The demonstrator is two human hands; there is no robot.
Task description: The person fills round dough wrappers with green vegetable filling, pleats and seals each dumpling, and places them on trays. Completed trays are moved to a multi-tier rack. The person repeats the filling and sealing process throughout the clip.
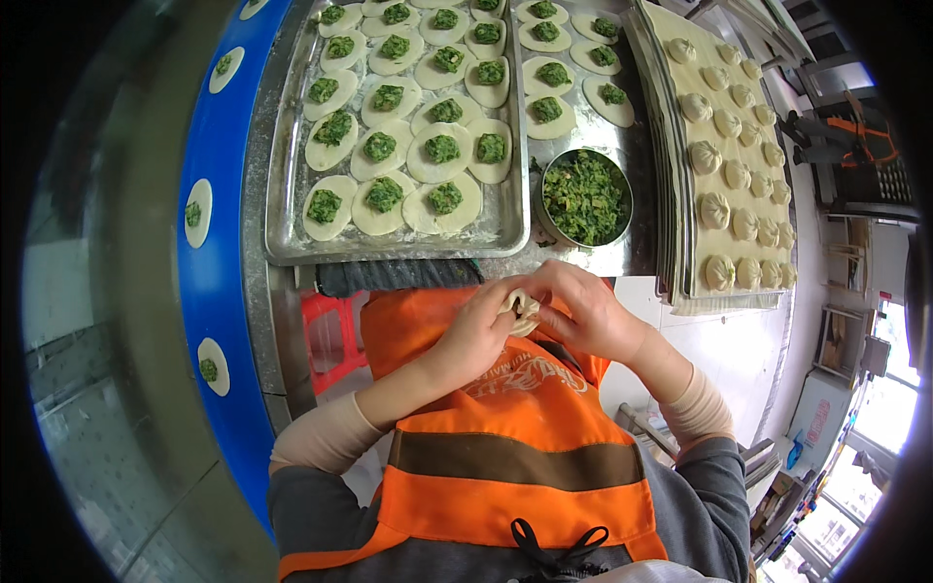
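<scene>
Between my two hands, above the orange apron [510, 466], is a partly pleated dough bun [520, 310] with a small dark opening in its gathered top. My left hand [477, 324] cups it from the left side. From the right, my right hand [587, 310] pinches its edge with thumb and fingers. Just beyond my hands stands a round metal bowl [587, 197] of chopped green filling. A metal tray [393, 251] holds rows of flat dough rounds, such as this dough wrapper [442, 151], each topped with a lump of green filling.
At left runs a blue conveyor belt [219, 291] carrying several filled dough rounds. More topped rounds [552, 76] lie on the steel table right of the tray. Pleated buns [715, 210] sit on a stack of cloth-lined trays [681, 288] at right. A red plastic stool [332, 339] stands below the table.
</scene>
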